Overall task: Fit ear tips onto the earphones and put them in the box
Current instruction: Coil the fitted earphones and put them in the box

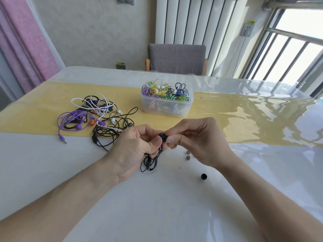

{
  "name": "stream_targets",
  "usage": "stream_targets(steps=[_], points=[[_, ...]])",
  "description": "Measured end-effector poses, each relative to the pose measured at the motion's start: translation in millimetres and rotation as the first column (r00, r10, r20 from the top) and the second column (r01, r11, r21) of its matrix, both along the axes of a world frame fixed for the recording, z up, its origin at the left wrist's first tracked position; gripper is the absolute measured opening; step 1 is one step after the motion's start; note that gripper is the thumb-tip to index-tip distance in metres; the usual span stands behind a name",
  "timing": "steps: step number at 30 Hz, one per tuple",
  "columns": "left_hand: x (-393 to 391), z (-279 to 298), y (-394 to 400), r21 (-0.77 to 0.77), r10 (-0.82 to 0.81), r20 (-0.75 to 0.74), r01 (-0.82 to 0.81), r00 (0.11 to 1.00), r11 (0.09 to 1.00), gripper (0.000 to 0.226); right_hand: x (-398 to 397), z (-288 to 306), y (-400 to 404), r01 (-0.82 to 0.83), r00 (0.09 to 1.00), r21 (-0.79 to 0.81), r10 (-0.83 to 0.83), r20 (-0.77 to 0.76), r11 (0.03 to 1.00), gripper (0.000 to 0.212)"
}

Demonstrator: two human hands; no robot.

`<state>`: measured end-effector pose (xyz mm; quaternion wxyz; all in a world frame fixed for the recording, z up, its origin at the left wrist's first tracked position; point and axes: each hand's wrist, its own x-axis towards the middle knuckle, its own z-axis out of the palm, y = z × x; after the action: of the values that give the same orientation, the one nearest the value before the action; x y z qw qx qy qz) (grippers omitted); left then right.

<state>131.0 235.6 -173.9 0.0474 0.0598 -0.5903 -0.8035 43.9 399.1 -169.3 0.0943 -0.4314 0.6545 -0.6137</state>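
Both pinching: left hand (138,144) gripping black earphone (161,137), right hand (190,137) seating soft, slippery tip; likely best held by the rigid bud

You have 1 view only, a wide-angle head camera looking forward and down across the table (52,163), so no second view shares the scene. It sits close over your left hand (134,147) and right hand (194,138), just above centre. The box (167,107) lies farther off at 12 o'clock, the chair (176,57) beyond it, the window (288,49) at 2 o'clock.
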Motion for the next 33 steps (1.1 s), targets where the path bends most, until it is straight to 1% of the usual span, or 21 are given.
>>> stream_targets(steps=[1,3,6,9,11,13,14,16,17,20,23,25,29,33], points=[[0,-1,0,-0.029,0.018,-0.012,-0.018,1.0,0.999,0.008,1,0,0,0.011,1.0,0.009,-0.011,-0.017,1.0,0.002],[-1,-4,0,-0.069,0.047,-0.04,-0.05,0.998,0.996,0.015,3,-1,-2,0.035,0.999,0.014,-0.035,-0.036,0.999,0.002],[0,-4,0,-0.14,0.078,-0.113,-0.094,0.99,0.986,0.018,7,-1,-5,0.043,0.999,-0.031,-0.042,0.033,0.999,0.003],[0,-4,-1,-0.275,0.112,-0.229,-0.174,0.967,0.946,0.022,12,0,-7,0.071,0.991,-0.033,-0.067,0.118,0.997,0.004],[0,-5,-2,-0.366,0.124,-0.297,-0.233,0.947,0.901,0.025,15,0,-10,0.057,0.963,-0.05,-0.042,0.265,0.997,0.005],[0,-5,-2,-0.42,0.137,-0.343,-0.282,0.929,0.863,0.023,16,-1,-14,0.025,0.885,-0.078,0.014,0.465,0.997,0.007],[0,-6,-2,-0.433,0.141,-0.362,-0.301,0.921,0.85,0.019,16,-1,-15,0.008,0.841,-0.089,0.041,0.539,0.996,0.009],[0,-7,-2,-0.445,0.156,-0.38,-0.328,0.912,0.833,0.014,15,-1,-15,-0.03,0.78,-0.098,0.084,0.62,0.995,0.012],[0,-7,-2,-0.442,0.158,-0.38,-0.329,0.911,0.835,0.015,14,0,-14,-0.044,0.775,-0.095,0.094,0.625,0.994,0.013],[-2,-7,-2,-0.36,0.155,-0.336,-0.279,0.929,0.89,0.027,11,-1,-13,-0.021,0.84,-0.072,0.057,0.54,0.997,0.009],[-3,-5,1,-0.158,0.155,-0.248,-0.198,0.956,0.967,0.021,6,-3,-11,-0.003,0.913,-0.058,0.027,0.408,0.998,0.01],[-4,-5,3,-0.057,0.136,-0.202,-0.15,0.97,0.987,0.02,3,-4,-8,-0.007,0.944,-0.051,0.024,0.328,0.999,0.01],[-1,-4,4,-0.034,0.1,-0.134,-0.105,0.986,0.994,0.019,2,-4,-5,-0.009,0.978,-0.055,0.02,0.206,0.998,0.013],[-1,-5,3,-0.063,0.096,-0.089,-0.102,0.991,0.993,0.018,1,-2,-6,0.025,0.997,-0.049,-0.022,0.069,0.998,0.008]])
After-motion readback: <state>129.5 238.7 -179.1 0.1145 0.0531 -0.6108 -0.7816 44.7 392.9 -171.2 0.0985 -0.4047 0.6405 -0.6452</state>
